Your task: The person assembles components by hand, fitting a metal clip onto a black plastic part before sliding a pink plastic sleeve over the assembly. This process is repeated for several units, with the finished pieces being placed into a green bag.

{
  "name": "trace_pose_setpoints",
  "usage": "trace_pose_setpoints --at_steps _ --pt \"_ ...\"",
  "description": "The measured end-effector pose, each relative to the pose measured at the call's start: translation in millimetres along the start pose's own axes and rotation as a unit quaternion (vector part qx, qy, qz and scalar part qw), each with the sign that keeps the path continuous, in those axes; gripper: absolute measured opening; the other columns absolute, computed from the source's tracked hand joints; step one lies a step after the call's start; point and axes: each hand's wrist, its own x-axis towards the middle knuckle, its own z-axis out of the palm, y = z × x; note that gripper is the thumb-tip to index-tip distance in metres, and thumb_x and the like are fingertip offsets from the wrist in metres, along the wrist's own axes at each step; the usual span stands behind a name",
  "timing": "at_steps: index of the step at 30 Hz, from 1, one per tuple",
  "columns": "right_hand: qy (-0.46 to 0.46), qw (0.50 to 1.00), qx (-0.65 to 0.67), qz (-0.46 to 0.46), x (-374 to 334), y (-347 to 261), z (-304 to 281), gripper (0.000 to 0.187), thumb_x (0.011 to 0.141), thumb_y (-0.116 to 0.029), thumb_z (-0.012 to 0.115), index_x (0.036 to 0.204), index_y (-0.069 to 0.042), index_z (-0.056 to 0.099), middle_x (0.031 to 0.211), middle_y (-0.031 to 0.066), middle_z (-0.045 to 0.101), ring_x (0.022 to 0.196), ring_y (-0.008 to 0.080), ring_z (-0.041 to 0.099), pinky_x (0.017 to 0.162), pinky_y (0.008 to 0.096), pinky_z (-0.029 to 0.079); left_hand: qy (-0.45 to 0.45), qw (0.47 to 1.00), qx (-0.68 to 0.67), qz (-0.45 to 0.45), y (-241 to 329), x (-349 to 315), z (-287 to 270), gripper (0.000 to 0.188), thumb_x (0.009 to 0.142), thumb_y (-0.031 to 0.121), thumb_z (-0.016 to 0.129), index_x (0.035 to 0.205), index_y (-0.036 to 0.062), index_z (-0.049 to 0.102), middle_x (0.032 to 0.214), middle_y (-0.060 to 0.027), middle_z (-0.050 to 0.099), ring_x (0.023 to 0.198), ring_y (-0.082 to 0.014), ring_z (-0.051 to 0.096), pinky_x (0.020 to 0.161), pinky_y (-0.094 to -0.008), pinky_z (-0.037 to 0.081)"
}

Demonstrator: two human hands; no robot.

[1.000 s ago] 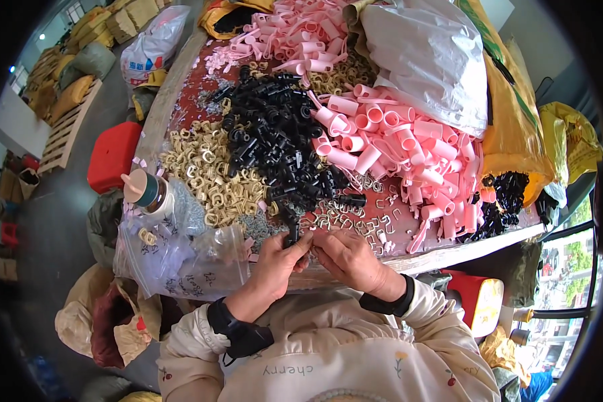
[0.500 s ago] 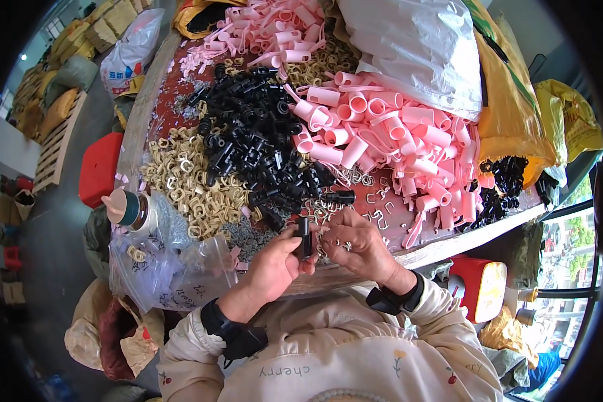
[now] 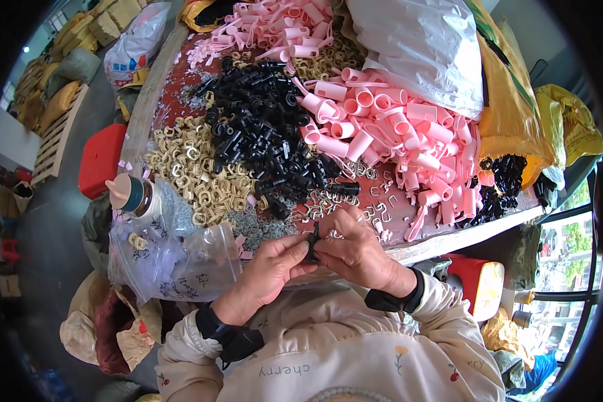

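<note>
At the table's near edge, a small black plastic part point(image 3: 312, 242) is pinched between the thumb and fingers of my left hand point(image 3: 269, 271). My right hand point(image 3: 356, 253) is closed against the same part from the other side, its fingers bent. Small pale metal bits point(image 3: 335, 234) show at the right hand's fingers; what its fingertips grip is hidden. Just beyond my hands lie loose U-shaped metal clips point(image 3: 380, 213). Farther back is a heap of black plastic parts point(image 3: 258, 134), with beige buckle-like pieces point(image 3: 194, 164) to its left.
Pink plastic tubes with straps point(image 3: 409, 127) are piled at the right, under a white sack point(image 3: 419, 47). A clear plastic bag point(image 3: 208, 264) and a bottle with a teal-and-pink top point(image 3: 130, 194) stand at the left edge. Tiny grey pieces point(image 3: 264, 231) lie near my left hand.
My hands have come together: the right one has moved left onto the black part. That part has turned from upright and long-looking to a shorter, tilted view.
</note>
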Motion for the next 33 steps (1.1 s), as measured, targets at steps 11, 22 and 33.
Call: trace_pose_setpoints --at_steps 11,22,33 --pt "-0.046 0.998 -0.022 0.031 15 -2 10 0.009 0.054 -0.009 0.062 0.061 -0.009 0.056 0.086 0.0035 0.047 0.084 0.0230 0.041 0.072 0.0354 0.032 0.031 0.993 0.110 -0.007 -2 -5 -5 0.030 0.083 0.011 0.046 0.110 -0.0014 0.045 0.098 -0.0039 0.052 0.085 -0.0096 0.052 0.074 -0.0239 0.046" --pt "-0.020 0.986 0.151 -0.066 42 31 58 0.021 0.051 -0.005 0.069 0.066 -0.003 0.054 0.082 0.0110 0.050 0.074 0.0254 0.047 0.063 0.0350 0.037 0.075 0.997 0.030 0.011 -3 -4 -48 0.025 0.081 0.017 0.051 0.095 -0.0028 0.052 0.083 -0.0049 0.056 0.072 -0.0102 0.054 0.065 -0.0208 0.046" --pt "-0.069 0.841 0.499 0.197 31 16 43 0.049 0.080 -0.042 0.043 0.108 -0.002 0.040 0.099 0.0091 0.048 0.093 0.0225 0.046 0.080 0.0354 0.040 0.044 0.997 -0.049 0.049 6 -3 -41 0.021 0.078 0.014 0.055 0.094 0.0001 0.051 0.085 -0.0044 0.054 0.081 -0.0151 0.054 0.068 -0.0246 0.047"
